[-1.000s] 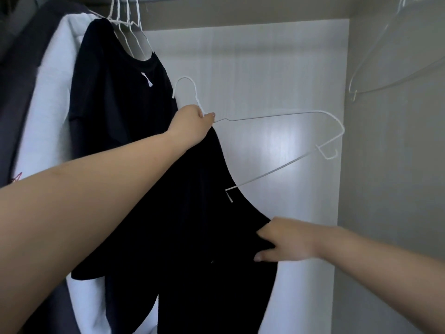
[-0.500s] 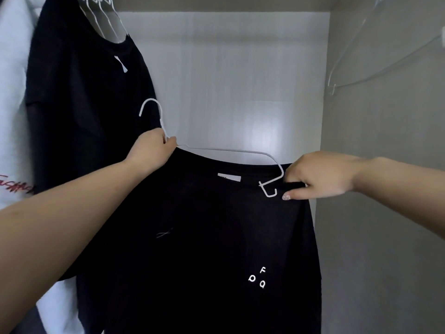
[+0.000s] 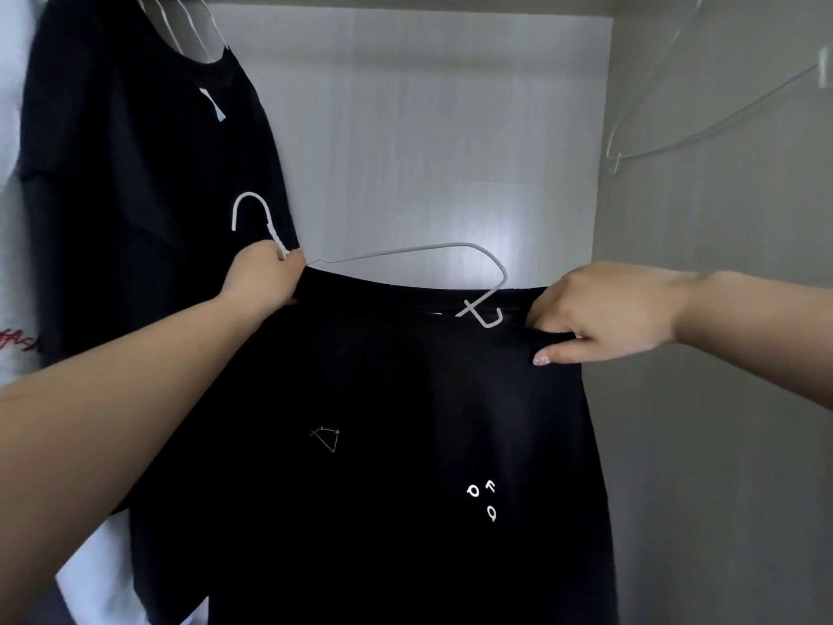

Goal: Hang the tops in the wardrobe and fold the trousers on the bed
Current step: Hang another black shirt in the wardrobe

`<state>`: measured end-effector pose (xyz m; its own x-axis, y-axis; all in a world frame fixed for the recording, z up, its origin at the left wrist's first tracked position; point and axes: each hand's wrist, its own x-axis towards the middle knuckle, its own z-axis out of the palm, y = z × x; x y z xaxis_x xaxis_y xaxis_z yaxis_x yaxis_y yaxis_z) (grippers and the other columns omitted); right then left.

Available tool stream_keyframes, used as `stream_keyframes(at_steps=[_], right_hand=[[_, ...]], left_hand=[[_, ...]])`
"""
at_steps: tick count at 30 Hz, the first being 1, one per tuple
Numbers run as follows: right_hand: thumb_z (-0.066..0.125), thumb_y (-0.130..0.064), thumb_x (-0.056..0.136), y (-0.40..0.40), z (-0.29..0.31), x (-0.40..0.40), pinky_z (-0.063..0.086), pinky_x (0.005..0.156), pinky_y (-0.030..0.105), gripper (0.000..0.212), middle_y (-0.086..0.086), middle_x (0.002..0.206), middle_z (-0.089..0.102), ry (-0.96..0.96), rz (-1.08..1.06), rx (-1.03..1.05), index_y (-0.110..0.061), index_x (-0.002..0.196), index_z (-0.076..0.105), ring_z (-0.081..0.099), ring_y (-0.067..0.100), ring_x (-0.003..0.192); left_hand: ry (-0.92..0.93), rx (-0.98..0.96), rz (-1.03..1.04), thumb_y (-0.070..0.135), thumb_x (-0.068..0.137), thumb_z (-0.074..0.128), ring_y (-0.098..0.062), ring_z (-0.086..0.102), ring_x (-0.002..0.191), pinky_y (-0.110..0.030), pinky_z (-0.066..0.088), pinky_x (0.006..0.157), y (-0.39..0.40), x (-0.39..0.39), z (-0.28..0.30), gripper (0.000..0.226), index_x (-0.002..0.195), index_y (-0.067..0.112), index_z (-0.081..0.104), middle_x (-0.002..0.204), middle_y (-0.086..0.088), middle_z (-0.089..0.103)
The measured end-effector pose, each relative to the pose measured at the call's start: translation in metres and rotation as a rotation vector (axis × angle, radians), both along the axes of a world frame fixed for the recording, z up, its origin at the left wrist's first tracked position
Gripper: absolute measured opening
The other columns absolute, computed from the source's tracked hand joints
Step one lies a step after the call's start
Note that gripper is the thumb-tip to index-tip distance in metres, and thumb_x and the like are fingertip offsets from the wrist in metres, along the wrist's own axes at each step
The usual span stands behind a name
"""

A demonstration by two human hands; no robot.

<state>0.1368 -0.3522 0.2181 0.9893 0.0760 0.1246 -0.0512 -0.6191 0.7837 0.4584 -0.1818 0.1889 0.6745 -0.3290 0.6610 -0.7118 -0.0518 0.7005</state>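
A black top (image 3: 405, 444) with small white letters and a thin red outline print hangs spread in front of me inside the wardrobe. My left hand (image 3: 266, 277) grips the neck of a white wire hanger (image 3: 405, 251) together with the top's left shoulder. The hanger's hook (image 3: 250, 209) points up, free of any rail. Its right end sticks out above the collar. My right hand (image 3: 604, 315) pinches the top's right shoulder fabric beside that end.
Another black top (image 3: 135, 173) hangs on white hangers at upper left, with a white garment (image 3: 13, 218) behind it. The pale wardrobe back wall (image 3: 428, 128) and grey right side wall (image 3: 721, 399) enclose the space. A clear hanger (image 3: 721, 115) hangs at upper right.
My right hand rose from the top's lower edge to its right shoulder and pulled the fabric up towards the hanger's end. The top now hangs spread flat, and the hanger has tilted level.
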Motion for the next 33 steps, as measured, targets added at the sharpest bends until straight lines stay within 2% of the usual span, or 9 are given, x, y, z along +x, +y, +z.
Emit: stream_keyframes(at_steps=[6, 9, 15, 19, 24, 26, 28, 29, 33], right_hand=[[0.021, -0.061, 0.091, 0.008, 0.006, -0.002, 0.045, 0.075, 0.028, 0.055, -0.013, 0.097, 0.056, 0.01, 0.031, -0.011, -0.019, 0.088, 0.055, 0.056, 0.012, 0.087], [0.02, -0.062, 0.09, 0.01, 0.011, -0.004, 0.045, 0.076, 0.027, 0.056, -0.014, 0.099, 0.058, 0.001, -0.01, -0.012, -0.021, 0.091, 0.058, 0.056, 0.009, 0.087], [0.022, -0.063, 0.086, 0.02, 0.014, 0.011, 0.039, 0.064, 0.026, 0.054, -0.008, 0.08, 0.057, -0.052, -0.018, 0.044, -0.02, 0.084, 0.053, 0.051, 0.012, 0.071], [0.05, -0.053, 0.09, 0.028, 0.007, 0.038, 0.029, 0.051, 0.022, 0.025, -0.008, 0.063, 0.049, -0.066, -0.043, 0.138, -0.028, 0.089, 0.042, 0.045, 0.009, 0.057], [0.047, -0.045, 0.093, 0.016, 0.008, 0.023, 0.024, 0.051, 0.018, 0.018, -0.01, 0.072, 0.051, -0.176, 0.062, 0.117, -0.029, 0.093, 0.039, 0.045, 0.015, 0.06], [0.046, -0.045, 0.092, 0.013, 0.012, 0.013, 0.025, 0.051, 0.021, 0.02, -0.011, 0.067, 0.047, -0.248, 0.151, 0.124, -0.025, 0.093, 0.044, 0.043, 0.016, 0.057], [0.044, -0.045, 0.09, 0.012, 0.015, 0.005, 0.027, 0.05, 0.023, 0.022, -0.011, 0.063, 0.044, -0.289, 0.189, 0.136, -0.023, 0.09, 0.045, 0.04, 0.013, 0.052], [0.044, -0.046, 0.089, 0.011, 0.016, 0.001, 0.028, 0.05, 0.024, 0.023, -0.01, 0.062, 0.044, -0.307, 0.186, 0.142, -0.024, 0.089, 0.044, 0.04, 0.013, 0.051], [0.046, -0.049, 0.088, 0.003, 0.016, -0.019, 0.033, 0.049, 0.026, 0.023, -0.006, 0.061, 0.05, -0.418, 0.151, 0.183, -0.027, 0.092, 0.038, 0.044, 0.019, 0.05]], left_hand=[[-0.007, 0.004, 0.03, 0.029, 0.094, 0.047, -0.039, 0.068, 0.074, -0.046, 0.057, 0.074, 0.002, 0.001, 0.001, 0.041, 0.059, 0.013, 0.036, 0.067, -0.011, 0.051], [-0.124, 0.085, 0.049, 0.031, 0.095, 0.046, -0.034, 0.068, 0.071, -0.032, 0.043, 0.057, 0.003, 0.001, -0.002, 0.039, 0.062, 0.014, 0.034, 0.064, -0.008, 0.048], [-0.389, 0.192, 0.113, 0.036, 0.094, 0.05, -0.021, 0.048, 0.062, -0.031, 0.032, 0.051, -0.007, -0.023, -0.007, 0.038, 0.066, 0.011, 0.044, 0.066, -0.004, 0.052], [-0.446, 0.151, 0.038, 0.04, 0.093, 0.051, -0.014, 0.044, 0.059, -0.03, 0.032, 0.053, -0.023, -0.055, 0.0, 0.041, 0.062, 0.017, 0.04, 0.063, 0.002, 0.048], [-0.559, 0.037, -0.068, 0.043, 0.091, 0.054, -0.015, 0.049, 0.067, -0.031, 0.038, 0.061, -0.014, -0.058, 0.002, 0.036, 0.065, 0.023, 0.041, 0.07, 0.005, 0.052], [-0.629, 0.062, -0.09, 0.045, 0.091, 0.054, -0.013, 0.054, 0.08, -0.03, 0.043, 0.07, -0.009, -0.053, 0.0, 0.023, 0.084, 0.023, 0.053, 0.087, 0.006, 0.06], [-0.655, 0.116, -0.071, 0.043, 0.092, 0.053, -0.014, 0.056, 0.101, -0.031, 0.045, 0.085, -0.006, -0.046, -0.003, 0.028, 0.109, 0.021, 0.058, 0.109, 0.004, 0.062], [-0.647, 0.138, -0.045, 0.041, 0.093, 0.053, -0.016, 0.057, 0.103, -0.032, 0.046, 0.086, -0.004, -0.041, -0.004, 0.029, 0.112, 0.019, 0.059, 0.11, 0.003, 0.062], [-0.527, 0.16, 0.045, 0.048, 0.09, 0.055, -0.014, 0.057, 0.074, -0.028, 0.04, 0.063, 0.006, -0.022, -0.011, 0.029, 0.082, 0.02, 0.061, 0.075, 0.008, 0.059]])
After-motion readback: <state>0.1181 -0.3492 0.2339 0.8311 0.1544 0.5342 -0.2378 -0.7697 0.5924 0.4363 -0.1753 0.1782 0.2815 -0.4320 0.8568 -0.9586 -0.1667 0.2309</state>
